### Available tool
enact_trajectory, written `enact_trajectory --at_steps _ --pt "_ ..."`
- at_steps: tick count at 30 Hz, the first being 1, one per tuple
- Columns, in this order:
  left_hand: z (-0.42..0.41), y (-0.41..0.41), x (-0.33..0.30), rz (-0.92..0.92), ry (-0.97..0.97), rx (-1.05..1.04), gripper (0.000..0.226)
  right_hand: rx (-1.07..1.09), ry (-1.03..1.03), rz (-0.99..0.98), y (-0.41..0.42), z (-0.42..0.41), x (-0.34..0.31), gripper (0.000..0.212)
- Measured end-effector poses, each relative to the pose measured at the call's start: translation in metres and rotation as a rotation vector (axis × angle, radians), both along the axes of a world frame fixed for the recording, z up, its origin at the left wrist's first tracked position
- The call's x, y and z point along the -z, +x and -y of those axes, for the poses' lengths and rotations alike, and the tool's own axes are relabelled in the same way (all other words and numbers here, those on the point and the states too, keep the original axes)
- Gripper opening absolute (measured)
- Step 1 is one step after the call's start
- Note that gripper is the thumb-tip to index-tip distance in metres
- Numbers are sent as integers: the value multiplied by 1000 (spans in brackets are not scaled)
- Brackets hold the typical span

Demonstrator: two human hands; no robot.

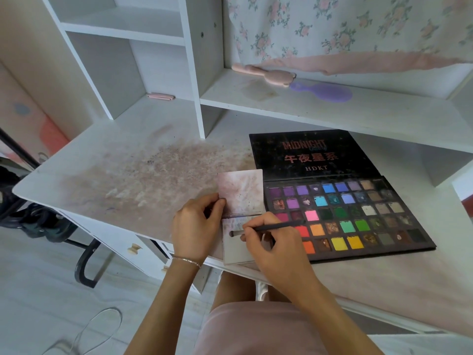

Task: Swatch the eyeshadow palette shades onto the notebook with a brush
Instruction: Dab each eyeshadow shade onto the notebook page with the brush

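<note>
Nearest me, the person sat at the front edge of a white desk (102, 160), pink fabric over the lap, pale floorboards below with a thin white cable (99, 326) looping across them. A black metal chair frame (84, 262) stood to the left of the desk's drawers.

The right hand (276, 252) pinched a slim black makeup brush (271, 228) between thumb and curled fingers, its bristle tip lying on the lower page of a small open notebook (240, 193). The left hand (197, 226), a thin bracelet at its wrist, held the notebook's left edge, thumb and fingertips curled onto the upper page. Both pages were smudged pinkish-grey, and the notebook lay at the desk's front edge, touching the left side of the eyeshadow palette (358, 216).

The palette lay open flat, its black lid (312, 152) folded back and printed MIDNIGHT and HDKT. Its tray held rows of square pans: purples and blues at the far rows, greens and pink in the middle, red, orange and yellow nearest, browns and dark shades to the right.

The desktop beyond the notebook was stained with a wide pinkish-brown powder smear. Farther back rose white shelving; a pink hairbrush (266, 73) and a purple hairbrush (322, 92) lay on the low shelf, a small pink flat object (161, 96) in the cubby to the left. Floral fabric (345, 26) hung behind.
</note>
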State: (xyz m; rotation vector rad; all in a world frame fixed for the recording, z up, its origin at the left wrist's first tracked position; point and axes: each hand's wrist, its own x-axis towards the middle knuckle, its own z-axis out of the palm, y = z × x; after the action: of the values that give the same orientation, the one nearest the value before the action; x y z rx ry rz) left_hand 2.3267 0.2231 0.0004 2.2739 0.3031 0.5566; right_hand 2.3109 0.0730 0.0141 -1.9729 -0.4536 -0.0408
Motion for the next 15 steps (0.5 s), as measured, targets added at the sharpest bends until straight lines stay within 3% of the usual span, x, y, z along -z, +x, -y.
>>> enact_trajectory --at_steps 15 --pt "0 0 0 -1 -20 9 13 -4 -84 -23 1 -5 4 8"
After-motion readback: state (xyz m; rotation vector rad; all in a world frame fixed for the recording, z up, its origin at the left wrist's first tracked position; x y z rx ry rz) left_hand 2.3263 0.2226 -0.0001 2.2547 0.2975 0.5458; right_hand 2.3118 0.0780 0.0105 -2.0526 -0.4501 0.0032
